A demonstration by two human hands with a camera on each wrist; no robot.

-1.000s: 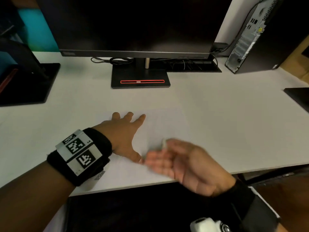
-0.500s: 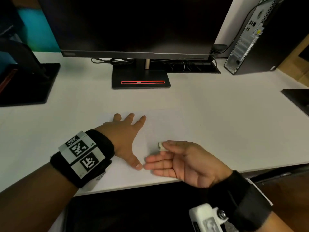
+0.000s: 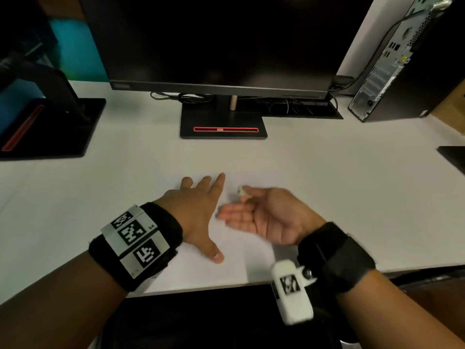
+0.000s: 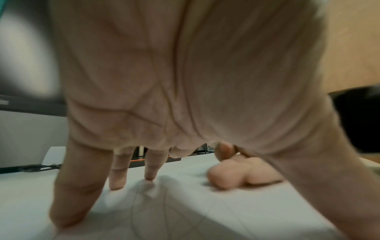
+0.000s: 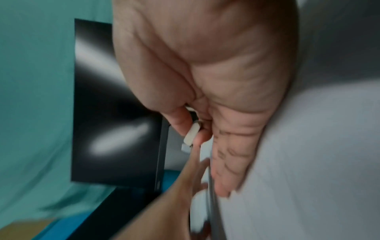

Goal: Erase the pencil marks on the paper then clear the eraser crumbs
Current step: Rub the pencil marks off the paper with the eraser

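A white sheet of paper (image 3: 241, 260) lies on the white desk near its front edge; faint pencil lines (image 4: 164, 216) show on it in the left wrist view. My left hand (image 3: 198, 212) lies flat on the paper, fingers spread and pressing it down. My right hand (image 3: 254, 212) is palm up just right of it, its outer edge down on the paper. Thumb and forefinger pinch a small white eraser (image 3: 242, 190), also seen as a white eraser (image 5: 192, 134) in the right wrist view, while the other fingers stay straight. No crumbs can be made out.
A dark monitor on a black stand (image 3: 223, 123) stands behind the paper. A second stand (image 3: 50, 127) is at the left, a computer tower (image 3: 402, 61) at the back right, and a dark object (image 3: 453, 157) at the right edge. The desk's front edge (image 3: 327, 275) runs near my wrists.
My right hand has swept away from me across the paper, from near the left thumb up beside the left forefinger, still pinching the eraser. The left hand has stayed put.
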